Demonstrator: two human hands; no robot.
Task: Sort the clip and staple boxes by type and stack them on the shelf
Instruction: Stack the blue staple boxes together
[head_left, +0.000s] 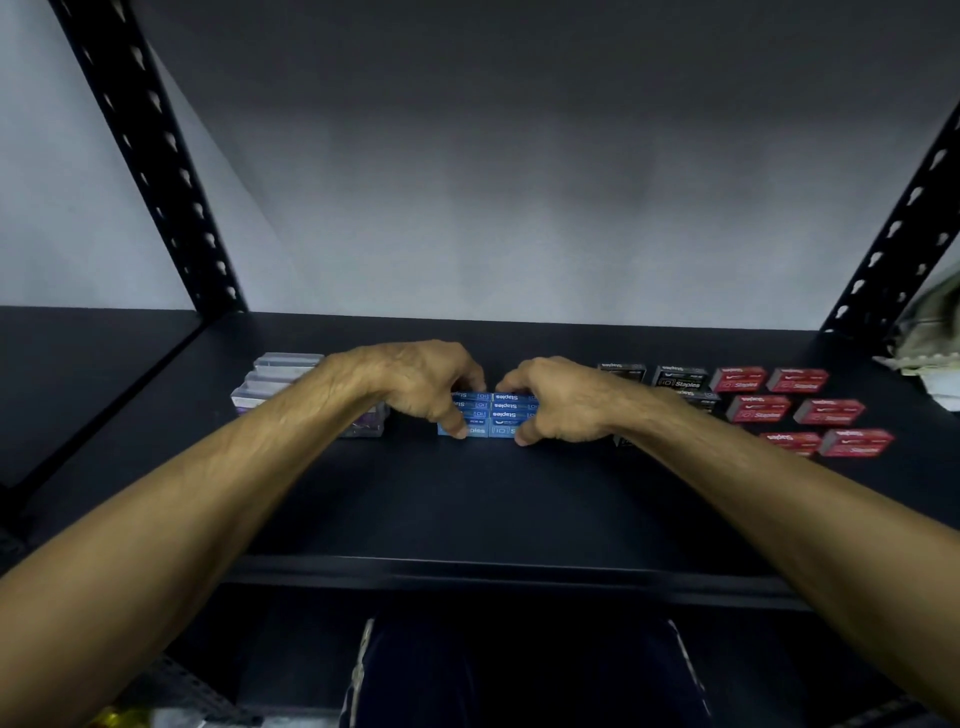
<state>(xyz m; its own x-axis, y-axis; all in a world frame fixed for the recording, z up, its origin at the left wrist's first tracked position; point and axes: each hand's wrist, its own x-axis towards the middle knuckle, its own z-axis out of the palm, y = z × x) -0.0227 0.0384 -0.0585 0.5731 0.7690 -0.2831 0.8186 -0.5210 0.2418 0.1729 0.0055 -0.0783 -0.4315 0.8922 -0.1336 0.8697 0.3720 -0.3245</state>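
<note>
A block of blue staple boxes (493, 414), stacked in two side-by-side columns, stands mid-shelf on the black shelf (467, 499). My left hand (415, 384) clasps the block's left side, thumb on the front bottom box. My right hand (558, 400) clasps its right side the same way. Clear clip boxes (275, 379) with purple contents sit to the left, partly behind my left forearm. Black staple boxes (678, 378) lie right of my right hand. Several red staple boxes (800, 410) are spread flat further right.
Black perforated uprights stand at the back left (156, 156) and back right (904, 234). A pale crumpled item (935, 353) sits at the far right edge. A lower shelf and dark cloth (519, 675) show below the shelf's front lip.
</note>
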